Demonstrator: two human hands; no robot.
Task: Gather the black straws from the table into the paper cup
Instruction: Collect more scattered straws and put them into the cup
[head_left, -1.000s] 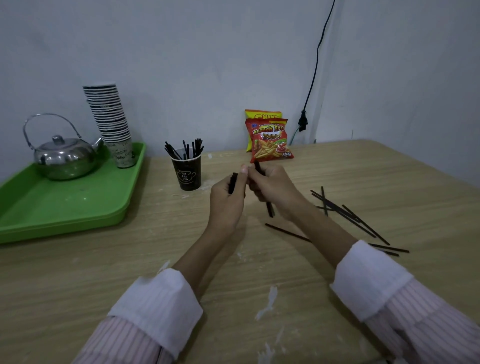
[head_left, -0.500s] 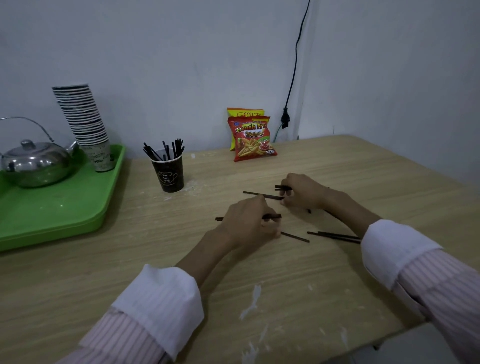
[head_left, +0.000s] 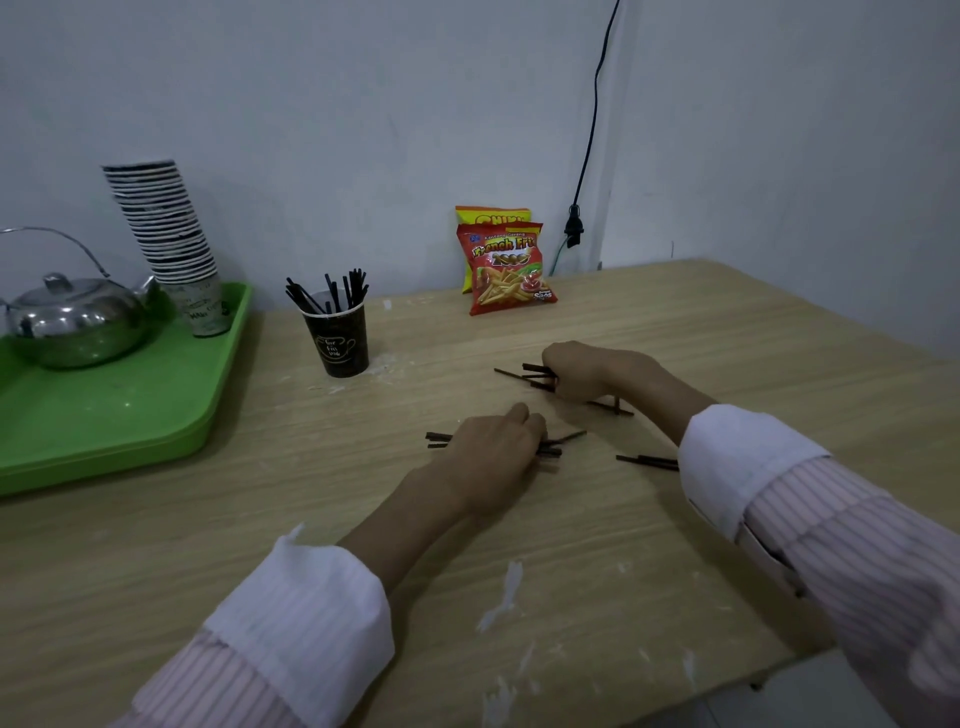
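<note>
A dark paper cup (head_left: 336, 340) stands on the wooden table (head_left: 675, 332) with several black straws (head_left: 332, 293) upright in it. My left hand (head_left: 491, 449) lies low on the table, closed over a small bundle of black straws (head_left: 438, 439) whose ends stick out on both sides. My right hand (head_left: 587, 371), farther back and to the right, is closed on another bundle of straws (head_left: 535, 375) that pokes out to the left. Two loose straws (head_left: 647, 461) lie by my right sleeve, and another straw (head_left: 615, 408) shows under my right wrist.
A green tray (head_left: 130, 415) at the left holds a steel kettle (head_left: 78, 325) and a tall stack of paper cups (head_left: 166, 234). Two snack bags (head_left: 506, 267) lean on the wall behind. A black cable (head_left: 587, 156) hangs down the wall. The table's front right corner is near my right sleeve.
Both hands came down from chest height to the table and closed over straws lying there. Since half a second ago each hand holds more straws, and the view has shifted slightly.
</note>
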